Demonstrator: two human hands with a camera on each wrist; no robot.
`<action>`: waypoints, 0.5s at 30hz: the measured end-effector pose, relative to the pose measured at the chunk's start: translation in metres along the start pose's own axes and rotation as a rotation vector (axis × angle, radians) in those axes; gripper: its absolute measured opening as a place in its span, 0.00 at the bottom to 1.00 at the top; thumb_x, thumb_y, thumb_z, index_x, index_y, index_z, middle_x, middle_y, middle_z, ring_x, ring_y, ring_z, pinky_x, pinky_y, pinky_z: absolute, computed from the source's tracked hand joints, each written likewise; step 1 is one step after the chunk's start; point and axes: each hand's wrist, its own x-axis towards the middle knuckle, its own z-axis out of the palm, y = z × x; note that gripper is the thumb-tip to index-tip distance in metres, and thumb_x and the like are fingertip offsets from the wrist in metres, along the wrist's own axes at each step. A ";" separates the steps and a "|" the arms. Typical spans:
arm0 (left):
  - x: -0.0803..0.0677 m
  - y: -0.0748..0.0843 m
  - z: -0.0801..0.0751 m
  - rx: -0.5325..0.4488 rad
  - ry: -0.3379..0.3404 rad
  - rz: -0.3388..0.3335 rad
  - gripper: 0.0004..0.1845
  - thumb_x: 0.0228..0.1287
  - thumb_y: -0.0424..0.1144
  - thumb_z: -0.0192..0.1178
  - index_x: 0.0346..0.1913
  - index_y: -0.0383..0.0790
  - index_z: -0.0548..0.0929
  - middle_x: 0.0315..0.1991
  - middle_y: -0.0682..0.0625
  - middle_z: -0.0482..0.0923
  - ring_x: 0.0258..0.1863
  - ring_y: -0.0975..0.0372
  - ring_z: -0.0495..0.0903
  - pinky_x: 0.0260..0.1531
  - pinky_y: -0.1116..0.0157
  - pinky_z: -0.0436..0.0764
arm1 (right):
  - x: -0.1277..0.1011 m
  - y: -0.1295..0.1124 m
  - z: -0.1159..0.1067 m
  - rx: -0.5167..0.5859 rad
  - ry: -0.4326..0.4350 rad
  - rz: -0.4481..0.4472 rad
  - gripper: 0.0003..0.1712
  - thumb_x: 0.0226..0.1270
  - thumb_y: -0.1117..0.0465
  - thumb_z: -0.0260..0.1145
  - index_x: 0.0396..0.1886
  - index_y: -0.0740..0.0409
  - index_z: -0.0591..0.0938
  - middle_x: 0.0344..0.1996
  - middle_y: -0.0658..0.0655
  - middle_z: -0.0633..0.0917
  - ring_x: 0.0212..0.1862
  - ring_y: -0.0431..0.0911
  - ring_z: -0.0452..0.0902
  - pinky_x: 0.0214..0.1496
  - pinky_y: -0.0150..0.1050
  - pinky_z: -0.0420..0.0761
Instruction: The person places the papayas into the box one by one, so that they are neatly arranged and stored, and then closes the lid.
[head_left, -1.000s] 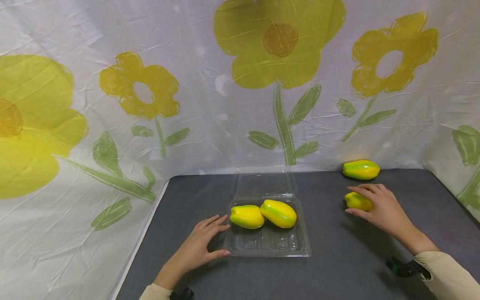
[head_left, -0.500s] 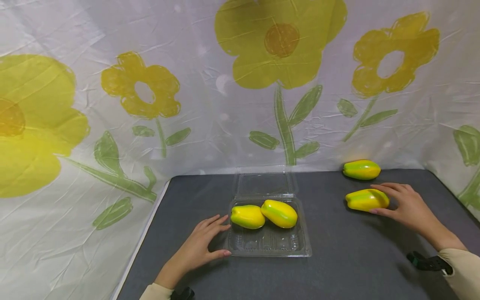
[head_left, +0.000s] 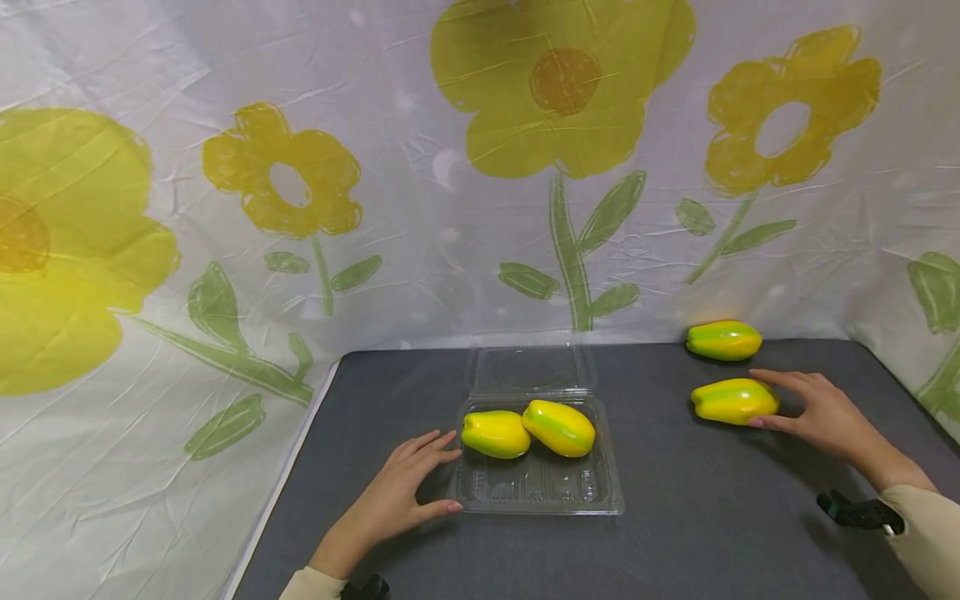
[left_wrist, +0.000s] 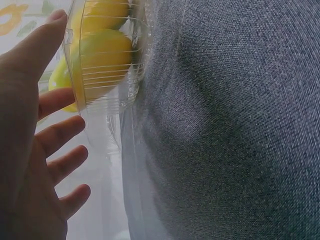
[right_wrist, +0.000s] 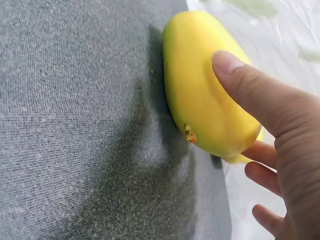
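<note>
A clear plastic clamshell box (head_left: 542, 505) lies with its lid folded back on the dark table. Two yellow-green papayas (head_left: 495, 435) rest side by side in its far half. My left hand (head_left: 401, 490) is at the box's left edge, fingers spread, fingertips at or very near the rim. On the right, another papaya (head_left: 729, 402) lies on the table. My right hand (head_left: 828, 418) is at that fruit's right end, thumb and fingers apart around it. In the right wrist view the thumb (right_wrist: 230, 65) overlaps the papaya; whether it touches is unclear.
One more papaya (head_left: 723, 341) lies at the table's back edge, behind the one by my right hand. The box's open lid (head_left: 531, 367) reaches toward the back edge. A white flowered cloth (head_left: 420, 250) hangs behind and to the left of the dark tabletop (head_left: 652, 533).
My right hand has slid right off most of the near papaya, drawing back to its right end and uncovering it. The fruit stayed in place. My left hand has kept still.
</note>
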 end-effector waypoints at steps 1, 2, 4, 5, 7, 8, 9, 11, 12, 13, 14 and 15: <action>0.000 0.000 0.000 0.000 0.000 0.000 0.41 0.55 0.70 0.62 0.68 0.51 0.75 0.76 0.53 0.62 0.76 0.47 0.60 0.70 0.38 0.62 | 0.001 0.001 0.000 0.006 -0.016 0.011 0.49 0.53 0.38 0.75 0.71 0.56 0.71 0.64 0.77 0.72 0.57 0.68 0.65 0.47 0.69 0.68; 0.000 0.000 0.000 0.000 0.000 0.000 0.41 0.55 0.71 0.61 0.68 0.51 0.75 0.77 0.53 0.62 0.76 0.47 0.60 0.70 0.38 0.62 | 0.001 0.001 -0.001 0.014 -0.031 0.022 0.50 0.53 0.37 0.74 0.71 0.56 0.71 0.64 0.77 0.71 0.58 0.68 0.65 0.47 0.70 0.68; 0.000 -0.001 0.000 -0.002 -0.001 0.001 0.42 0.55 0.72 0.59 0.68 0.51 0.74 0.77 0.53 0.61 0.76 0.47 0.60 0.70 0.38 0.62 | 0.002 0.002 -0.001 0.022 -0.052 0.038 0.51 0.53 0.35 0.74 0.72 0.55 0.70 0.65 0.77 0.70 0.59 0.69 0.64 0.48 0.71 0.68; 0.000 -0.001 0.000 -0.002 -0.002 0.000 0.42 0.55 0.72 0.59 0.68 0.52 0.74 0.77 0.54 0.61 0.76 0.47 0.60 0.70 0.38 0.61 | 0.003 0.003 -0.001 0.022 -0.060 0.041 0.51 0.53 0.35 0.74 0.72 0.55 0.70 0.65 0.77 0.70 0.59 0.69 0.64 0.48 0.71 0.68; 0.000 -0.001 0.000 -0.001 -0.004 -0.003 0.42 0.55 0.73 0.58 0.69 0.52 0.74 0.77 0.54 0.61 0.77 0.47 0.59 0.70 0.38 0.61 | 0.004 0.003 -0.001 0.016 -0.069 0.036 0.52 0.53 0.35 0.74 0.72 0.56 0.70 0.65 0.77 0.71 0.59 0.69 0.64 0.48 0.71 0.68; 0.000 -0.001 0.000 -0.001 -0.005 -0.004 0.42 0.55 0.73 0.58 0.69 0.52 0.74 0.77 0.54 0.61 0.77 0.47 0.59 0.70 0.38 0.61 | 0.004 0.004 -0.001 0.011 -0.070 0.032 0.51 0.52 0.35 0.74 0.71 0.56 0.70 0.64 0.77 0.72 0.59 0.69 0.65 0.47 0.71 0.68; 0.000 -0.001 0.000 -0.001 -0.006 -0.006 0.42 0.55 0.73 0.58 0.69 0.52 0.74 0.77 0.54 0.61 0.77 0.47 0.59 0.70 0.38 0.61 | 0.005 0.004 -0.001 0.007 -0.071 0.028 0.51 0.52 0.36 0.74 0.71 0.56 0.71 0.64 0.77 0.72 0.58 0.69 0.66 0.47 0.71 0.69; 0.000 -0.001 0.000 0.001 -0.006 -0.008 0.42 0.55 0.72 0.59 0.69 0.53 0.74 0.77 0.55 0.61 0.77 0.47 0.60 0.71 0.38 0.61 | 0.005 0.004 0.000 -0.010 -0.068 0.014 0.51 0.52 0.36 0.75 0.71 0.57 0.71 0.63 0.76 0.74 0.57 0.69 0.68 0.46 0.70 0.70; 0.000 -0.001 0.000 0.002 -0.005 -0.008 0.42 0.55 0.72 0.59 0.69 0.53 0.74 0.77 0.55 0.61 0.77 0.47 0.60 0.71 0.38 0.61 | 0.006 0.004 0.000 -0.017 -0.067 0.006 0.50 0.52 0.37 0.75 0.70 0.57 0.71 0.62 0.76 0.75 0.56 0.68 0.68 0.46 0.69 0.71; 0.000 -0.001 0.001 0.003 -0.004 -0.008 0.42 0.55 0.72 0.59 0.69 0.53 0.74 0.77 0.55 0.61 0.77 0.48 0.60 0.71 0.38 0.61 | 0.006 0.004 0.000 -0.025 -0.064 0.001 0.50 0.52 0.37 0.75 0.70 0.57 0.72 0.62 0.75 0.76 0.56 0.68 0.69 0.46 0.68 0.71; 0.000 -0.001 0.001 0.002 -0.001 -0.005 0.42 0.55 0.72 0.59 0.68 0.52 0.74 0.77 0.55 0.61 0.76 0.47 0.60 0.70 0.38 0.61 | 0.006 0.004 0.000 -0.029 -0.060 -0.004 0.50 0.52 0.37 0.75 0.70 0.57 0.72 0.61 0.74 0.76 0.55 0.67 0.70 0.45 0.67 0.72; 0.000 -0.001 0.001 0.002 0.001 -0.004 0.42 0.55 0.72 0.59 0.68 0.52 0.74 0.77 0.54 0.61 0.77 0.48 0.60 0.70 0.38 0.62 | 0.007 0.004 0.000 -0.033 -0.059 -0.008 0.50 0.52 0.37 0.75 0.70 0.57 0.72 0.61 0.74 0.77 0.55 0.67 0.71 0.45 0.67 0.72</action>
